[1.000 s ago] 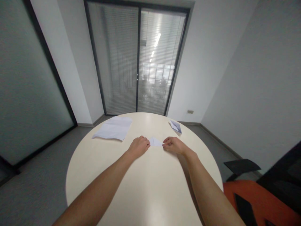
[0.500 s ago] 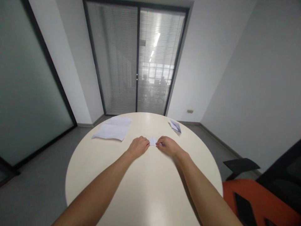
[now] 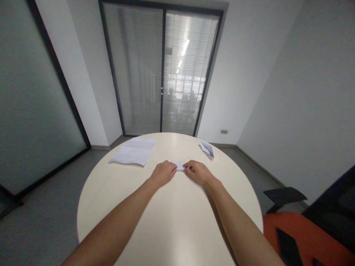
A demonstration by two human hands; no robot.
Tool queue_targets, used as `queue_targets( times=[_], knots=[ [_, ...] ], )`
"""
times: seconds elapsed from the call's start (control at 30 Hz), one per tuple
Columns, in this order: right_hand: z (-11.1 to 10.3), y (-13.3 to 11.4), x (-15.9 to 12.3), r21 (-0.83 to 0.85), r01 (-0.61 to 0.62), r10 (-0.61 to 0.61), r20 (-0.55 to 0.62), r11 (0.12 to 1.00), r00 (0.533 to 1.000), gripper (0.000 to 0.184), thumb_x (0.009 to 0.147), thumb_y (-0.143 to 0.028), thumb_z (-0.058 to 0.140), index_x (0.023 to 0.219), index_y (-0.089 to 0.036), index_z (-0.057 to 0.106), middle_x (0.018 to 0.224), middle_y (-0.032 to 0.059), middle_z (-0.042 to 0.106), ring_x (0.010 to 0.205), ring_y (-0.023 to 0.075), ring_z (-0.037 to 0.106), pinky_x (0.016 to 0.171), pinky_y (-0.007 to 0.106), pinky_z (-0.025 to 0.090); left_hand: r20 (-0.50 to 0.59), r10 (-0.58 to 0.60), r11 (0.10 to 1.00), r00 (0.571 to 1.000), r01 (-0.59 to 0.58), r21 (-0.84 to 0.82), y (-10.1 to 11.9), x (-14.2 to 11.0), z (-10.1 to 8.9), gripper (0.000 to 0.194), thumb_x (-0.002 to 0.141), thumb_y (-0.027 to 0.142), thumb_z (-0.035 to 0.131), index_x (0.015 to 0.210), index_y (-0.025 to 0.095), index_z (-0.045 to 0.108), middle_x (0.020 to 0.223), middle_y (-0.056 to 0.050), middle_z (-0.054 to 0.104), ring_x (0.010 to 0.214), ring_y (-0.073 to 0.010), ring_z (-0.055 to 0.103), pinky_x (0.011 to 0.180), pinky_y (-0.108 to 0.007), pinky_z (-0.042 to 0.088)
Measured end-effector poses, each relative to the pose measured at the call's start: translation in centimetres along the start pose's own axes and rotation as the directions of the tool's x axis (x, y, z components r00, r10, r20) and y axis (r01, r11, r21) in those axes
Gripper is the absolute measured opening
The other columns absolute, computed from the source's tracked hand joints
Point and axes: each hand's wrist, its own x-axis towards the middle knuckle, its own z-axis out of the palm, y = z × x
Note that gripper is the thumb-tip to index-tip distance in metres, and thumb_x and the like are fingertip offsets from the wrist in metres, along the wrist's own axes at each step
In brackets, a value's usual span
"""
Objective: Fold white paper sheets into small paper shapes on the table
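Note:
A small folded piece of white paper (image 3: pixel 180 166) lies on the round cream table (image 3: pixel 166 214), between my two hands. My left hand (image 3: pixel 164 171) grips its left end with the fingers closed together. At the other end my right hand (image 3: pixel 197 171) pinches the paper between thumb and fingers. Only the middle of the paper shows, with a crease line near its centre; both ends are hidden under my fingers.
A larger creased white sheet (image 3: pixel 134 151) lies at the table's back left. Near the back right edge is another folded paper (image 3: pixel 206 149). An orange chair (image 3: pixel 302 240) with a black armrest stands at the right. Glass doors (image 3: pixel 163 74) are beyond the table.
The near edge of the small paper now looks slightly raised and thicker, and its visible part appears narrower from front to back. Both hands have barely moved.

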Motion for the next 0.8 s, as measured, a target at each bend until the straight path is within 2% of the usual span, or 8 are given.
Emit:
queue_targets(
  times=[0.23, 0.53, 0.8],
  knots=[
    [0.5, 0.6, 0.1, 0.024, -0.001, 0.001, -0.015, 1.000, 1.000, 0.027, 0.096, -0.033, 0.056, 0.114, -0.020, 0.073, 0.107, 0.0070, 0.074, 0.085, 0.0167, 0.066, 0.076, 0.025, 0.048, -0.061, -0.106, 0.992, 0.992, 0.102, -0.070, 0.0, 0.1, 0.4, 0.025, 0.099, 0.028, 0.050, 0.115, 0.023, 0.069, 0.112, -0.005, 0.073, 0.107, -0.0220, 0.063, 0.092, -0.032, 0.050],
    [0.7, 0.8, 0.3, 0.012, 0.048, -0.048, -0.023, 0.999, 0.999, 0.031, 0.101, -0.033, 0.048, 0.116, -0.020, 0.073, 0.110, 0.0086, 0.073, 0.097, 0.0207, 0.067, 0.086, 0.029, 0.048, -0.099, -0.241, 0.970, 0.966, 0.235, -0.061, -0.2, 0.2, 0.7, 0.030, 0.097, 0.030, 0.053, 0.125, 0.021, 0.063, 0.113, -0.007, 0.072, 0.106, -0.0235, 0.064, 0.092, -0.034, 0.049],
    [1.1, 0.7, 0.3, -0.019, 0.036, -0.037, -0.061, 0.999, 0.997, 0.031, 0.103, -0.034, 0.046, 0.115, -0.023, 0.072, 0.110, 0.0079, 0.073, 0.097, 0.0203, 0.068, 0.084, 0.028, 0.049, -0.098, -0.238, 0.969, 0.966, 0.230, -0.089, -0.2, 0.2, 0.8, 0.030, 0.095, 0.026, 0.056, 0.124, 0.022, 0.063, 0.115, -0.006, 0.072, 0.106, -0.0229, 0.064, 0.092, -0.033, 0.049]
  ],
)
